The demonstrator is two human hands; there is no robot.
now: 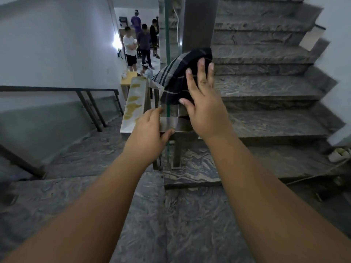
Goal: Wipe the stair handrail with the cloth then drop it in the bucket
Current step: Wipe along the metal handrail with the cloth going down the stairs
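A steel handrail (135,99) turns a corner at the landing; its top going down carries yellow-brown smears. A dark cloth with pale stripes (176,76) lies draped over the rail section that rises to the right. My right hand (201,103) lies flat on the cloth with fingers spread, pressing it against the rail. My left hand (150,137) grips the rail's corner piece, thumb on its front edge. No bucket can be seen.
Grey marbled stairs (266,88) rise at right and descend at left past a dark wall rail (57,89). A green-edged glass panel (167,44) stands upright at the corner. Several people stand in the room below (140,38). A white object (340,153) lies at far right.
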